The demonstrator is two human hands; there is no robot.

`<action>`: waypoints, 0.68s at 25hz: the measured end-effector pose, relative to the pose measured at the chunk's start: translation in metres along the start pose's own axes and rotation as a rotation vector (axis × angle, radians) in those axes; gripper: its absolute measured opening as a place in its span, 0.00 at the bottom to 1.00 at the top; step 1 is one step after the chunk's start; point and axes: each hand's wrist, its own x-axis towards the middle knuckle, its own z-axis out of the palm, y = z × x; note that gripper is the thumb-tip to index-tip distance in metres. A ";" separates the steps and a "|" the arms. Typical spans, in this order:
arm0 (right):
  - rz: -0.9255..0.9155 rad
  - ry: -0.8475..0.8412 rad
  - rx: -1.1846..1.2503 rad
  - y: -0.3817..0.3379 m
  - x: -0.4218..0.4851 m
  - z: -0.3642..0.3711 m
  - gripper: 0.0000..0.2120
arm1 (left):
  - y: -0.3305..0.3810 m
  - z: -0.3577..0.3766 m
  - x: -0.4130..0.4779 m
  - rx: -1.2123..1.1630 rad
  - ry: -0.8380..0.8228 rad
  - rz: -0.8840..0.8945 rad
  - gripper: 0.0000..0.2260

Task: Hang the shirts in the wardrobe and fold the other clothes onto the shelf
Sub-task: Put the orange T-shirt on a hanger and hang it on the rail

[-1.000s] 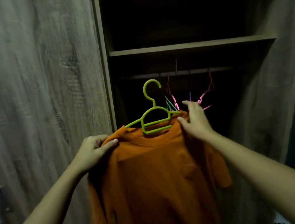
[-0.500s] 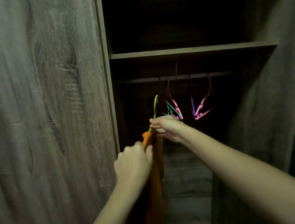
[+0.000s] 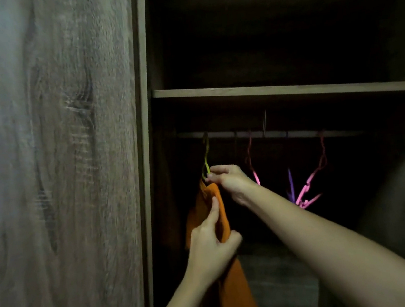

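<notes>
An orange shirt [image 3: 218,210] hangs edge-on from a green hanger [image 3: 206,158] whose hook reaches up to the left end of the wardrobe rail [image 3: 270,134]. My right hand [image 3: 227,178] pinches the hanger's neck just above the shirt collar. My left hand [image 3: 211,244] grips the shirt's near shoulder lower down, thumb and fingers closed on the fabric. In the dim light I cannot tell for sure whether the hook rests on the rail.
Several empty pink and purple hangers [image 3: 305,189] hang on the rail to the right. A wooden shelf [image 3: 278,90] spans the wardrobe just above the rail. The wardrobe's wood-grain side panel [image 3: 70,169] fills the left.
The shirt turned from facing me to edge-on and went up and into the wardrobe. The hanger's hook rose to the rail. Both hands moved forward with it.
</notes>
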 end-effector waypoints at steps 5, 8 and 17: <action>-0.051 -0.022 -0.128 -0.022 0.056 -0.006 0.10 | -0.010 0.014 0.058 -0.062 0.069 -0.001 0.35; -0.004 0.071 -0.307 -0.030 0.080 -0.011 0.05 | -0.018 0.019 0.087 -0.072 0.079 0.009 0.35; 0.012 -0.037 -0.644 -0.014 0.100 -0.004 0.10 | -0.046 0.033 0.099 -0.062 0.055 -0.073 0.36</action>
